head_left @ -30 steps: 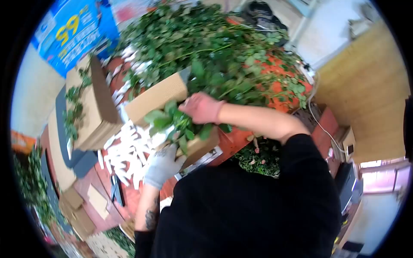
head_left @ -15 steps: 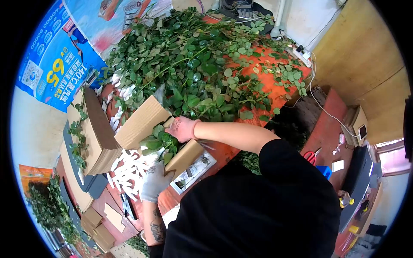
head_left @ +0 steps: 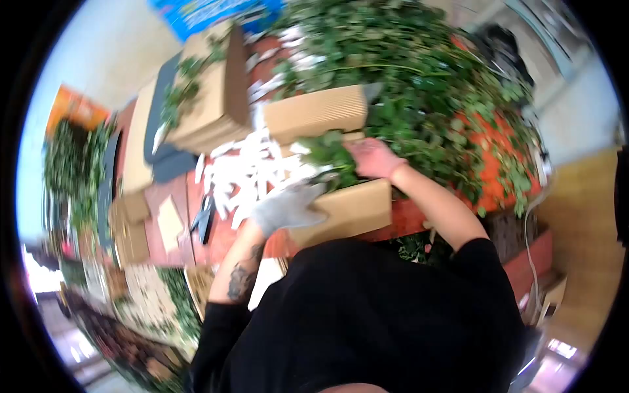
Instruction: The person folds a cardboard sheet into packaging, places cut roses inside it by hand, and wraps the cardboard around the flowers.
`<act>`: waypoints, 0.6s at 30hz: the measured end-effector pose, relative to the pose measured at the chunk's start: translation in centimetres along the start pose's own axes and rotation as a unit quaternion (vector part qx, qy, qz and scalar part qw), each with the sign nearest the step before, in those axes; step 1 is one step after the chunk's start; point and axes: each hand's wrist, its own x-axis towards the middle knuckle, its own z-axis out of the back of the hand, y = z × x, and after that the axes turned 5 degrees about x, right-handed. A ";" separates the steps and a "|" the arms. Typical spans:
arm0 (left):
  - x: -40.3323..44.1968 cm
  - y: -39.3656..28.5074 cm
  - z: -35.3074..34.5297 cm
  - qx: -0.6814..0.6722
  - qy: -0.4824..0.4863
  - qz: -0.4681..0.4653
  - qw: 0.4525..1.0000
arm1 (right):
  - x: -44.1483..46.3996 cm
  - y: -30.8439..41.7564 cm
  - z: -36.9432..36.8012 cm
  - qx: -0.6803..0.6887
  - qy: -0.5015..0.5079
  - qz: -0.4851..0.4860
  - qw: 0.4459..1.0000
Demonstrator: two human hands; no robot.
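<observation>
My left hand (head_left: 288,206), in a grey-white glove, lies at the near left end of a cardboard piece (head_left: 350,211), beside the leaves; its thumb is apart, and what the fingers hold is blurred. My right hand (head_left: 375,158), in a pink glove, is at the right side of a small leafy bunch (head_left: 329,156) between two cardboard flaps, its fingers partly hidden by the leaves and flap. The far corrugated flap (head_left: 318,114) stands raised behind the bunch. White wrapped pieces (head_left: 246,171) lie scattered left of the cardboard.
A large heap of leafy stems (head_left: 406,78) covers the back of the red table. A cardboard stack (head_left: 219,92) with a stem on top stands at the left. Black-handled clippers (head_left: 204,219) lie near a small cardboard scrap (head_left: 170,223).
The view has swung left and blurred, so the table appears further right. The cardboard flaps now look more level, and my hands remain at the leafy bunch between them.
</observation>
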 end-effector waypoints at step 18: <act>-0.1 1.6 -2.4 -0.058 -0.066 -0.001 0.996 | 2.6 4.4 12.0 -0.112 0.167 -0.031 0.979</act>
